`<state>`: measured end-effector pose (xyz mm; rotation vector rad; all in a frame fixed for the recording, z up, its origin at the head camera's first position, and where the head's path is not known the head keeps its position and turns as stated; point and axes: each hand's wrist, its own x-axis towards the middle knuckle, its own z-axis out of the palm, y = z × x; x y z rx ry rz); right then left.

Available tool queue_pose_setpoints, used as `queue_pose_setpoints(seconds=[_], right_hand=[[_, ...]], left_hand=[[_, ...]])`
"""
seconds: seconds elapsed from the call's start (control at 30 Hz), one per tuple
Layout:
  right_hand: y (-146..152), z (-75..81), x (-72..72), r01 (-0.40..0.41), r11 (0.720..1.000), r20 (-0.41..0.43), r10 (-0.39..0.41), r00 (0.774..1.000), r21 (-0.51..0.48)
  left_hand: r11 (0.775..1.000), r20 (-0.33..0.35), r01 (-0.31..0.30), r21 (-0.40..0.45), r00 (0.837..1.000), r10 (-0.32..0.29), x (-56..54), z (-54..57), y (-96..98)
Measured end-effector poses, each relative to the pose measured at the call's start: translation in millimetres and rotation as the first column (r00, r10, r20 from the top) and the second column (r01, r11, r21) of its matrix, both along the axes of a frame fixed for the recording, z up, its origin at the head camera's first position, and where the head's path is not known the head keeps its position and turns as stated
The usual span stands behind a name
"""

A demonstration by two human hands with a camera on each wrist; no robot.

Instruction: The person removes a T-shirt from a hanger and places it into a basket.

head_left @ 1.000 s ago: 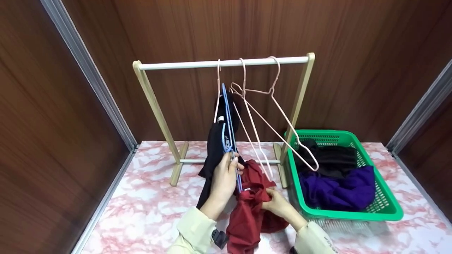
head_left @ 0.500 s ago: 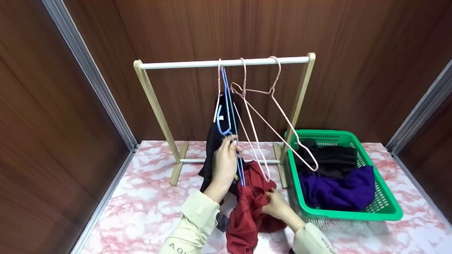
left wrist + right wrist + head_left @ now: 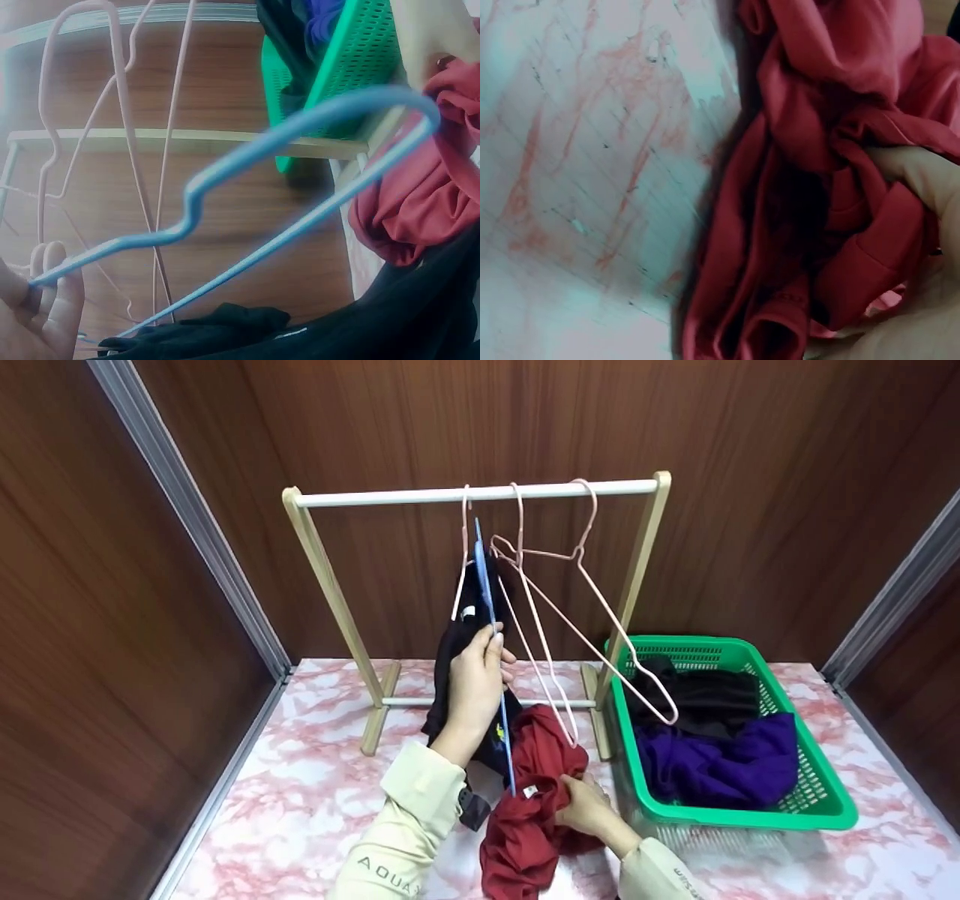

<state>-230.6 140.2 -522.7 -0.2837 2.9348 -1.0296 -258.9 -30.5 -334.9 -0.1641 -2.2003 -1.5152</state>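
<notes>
A blue hanger point(image 3: 300, 217) is pinched near one side by my left hand point(image 3: 478, 679), held edge-on before the rack in the head view. Its lower end points down to the neckline of a red garment point(image 3: 525, 840); in the left wrist view this end lies close to the cloth, and I cannot tell whether it is inside. My right hand point(image 3: 592, 810) grips the garment by its bunched collar edge. In the right wrist view thumb and fingers close round the red cloth point(image 3: 840, 82), with part of the hand hidden by folds.
A rack with a white bar point(image 3: 390, 498) carries several pink hangers point(image 3: 611, 615). A black garment point(image 3: 446, 675) hangs left of the blue hanger. Right of the rack stands a green basket point(image 3: 750, 815) with purple cloth point(image 3: 720, 765) and black cloth point(image 3: 697, 697) inside.
The blue hanger has risen and then turned edge-on, its hook no longer showing apart. My left hand has moved up. The garment's collar, with its white label showing, has shifted slightly lower.
</notes>
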Motion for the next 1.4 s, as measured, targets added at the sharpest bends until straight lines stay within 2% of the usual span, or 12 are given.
queue_pose_setpoints(seconds=[0.2,0.4,0.5,0.6,0.7,0.8,1.0,1.1,1.23,1.3,1.4], right_hand=[[-4.0,-4.9,-1.9,0.057,0.998,-0.058,-0.058,0.997,-0.007],[-4.0,-1.8,-4.4,0.077,0.997,-0.054,-0.075,0.996,0.032],[-2.0,2.2,-8.1,0.080,0.997,-0.047,-0.079,0.996,0.018],[-0.5,9.1,-12.0,0.096,0.995,-0.014,-0.096,0.995,-0.036],[1.1,19.1,-14.6,0.118,0.986,0.020,-0.116,0.993,-0.122],[4.2,32.5,-17.8,0.142,0.964,0.036,-0.137,0.990,-0.224],[23.9,66.1,-27.2,0.200,0.902,0.074,-0.185,0.980,-0.383],[41.6,85.8,-30.3,0.226,0.880,0.118,-0.194,0.974,-0.418],[73.5,103.6,-33.1,0.209,0.860,0.150,-0.156,0.976,-0.465],[90.6,107.8,-34.1,0.193,0.847,0.183,-0.116,0.976,-0.494],[113.8,112.2,-33.1,0.175,0.844,0.229,-0.064,0.971,-0.507]], left_hand=[[0.991,0.055,0.019,0.133,0.998,-0.027,-2.6,3.8,0.0],[0.987,0.066,0.011,0.162,0.998,-0.022,-4.2,10.4,0.5],[0.980,0.087,0.028,0.196,0.995,-0.046,-5.1,12.7,1.5],[0.973,0.095,0.031,0.227,0.994,-0.054,-6.3,13.9,1.4],[0.965,0.103,0.027,0.262,0.993,-0.055,-7.1,14.8,1.2],[0.961,0.107,0.015,0.277,0.993,-0.047,-6.8,16.2,2.1],[0.969,0.101,-0.020,0.247,0.995,-0.006,-6.7,22.7,5.1],[0.970,0.093,-0.038,0.241,0.996,0.016,-5.4,27.4,6.1],[0.961,0.074,-0.027,0.277,0.997,0.007,-3.8,31.9,6.7],[0.954,0.067,-0.009,0.301,0.998,-0.012,-4.6,33.6,6.0],[0.953,0.062,0.012,0.303,0.998,-0.032,-6.4,35.5,4.2]])
